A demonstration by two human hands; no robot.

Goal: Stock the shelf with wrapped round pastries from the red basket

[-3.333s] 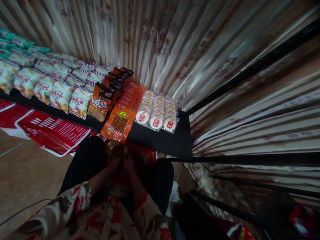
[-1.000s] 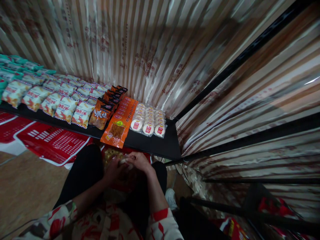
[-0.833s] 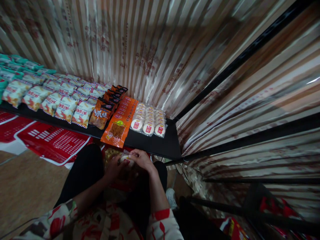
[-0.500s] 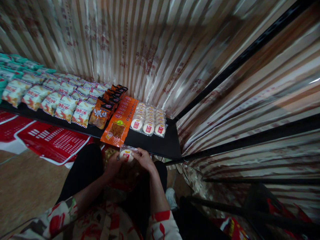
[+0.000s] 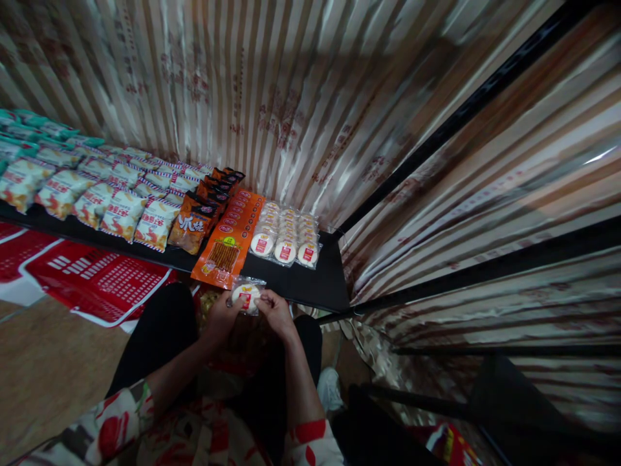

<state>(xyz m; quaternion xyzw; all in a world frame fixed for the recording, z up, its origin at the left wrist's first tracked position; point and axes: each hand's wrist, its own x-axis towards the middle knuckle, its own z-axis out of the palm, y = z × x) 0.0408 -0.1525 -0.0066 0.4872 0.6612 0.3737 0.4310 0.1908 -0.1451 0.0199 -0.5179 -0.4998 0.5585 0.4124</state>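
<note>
My left hand (image 5: 220,317) and my right hand (image 5: 276,312) together grip a clear packet with a round white cake and a red label (image 5: 246,294), held just over the front edge of the black shelf (image 5: 310,288). Behind it on the shelf lie rows of the same round cake packets (image 5: 287,234). To their left lies a long orange snack pack (image 5: 228,238). My knees in black trousers are below the shelf, with a red basket between them, mostly hidden.
Further left on the shelf stand dark orange snack bags (image 5: 196,220), white-and-red crisp bags (image 5: 121,204) and green packets (image 5: 29,123). Red baskets (image 5: 92,281) lie on the floor under the shelf. Striped curtain (image 5: 291,97) hangs behind; black shelf bars (image 5: 460,129) cross at right.
Both hands came up from the basket between my knees with one cake packet and carried it forward to the shelf's front edge.
</note>
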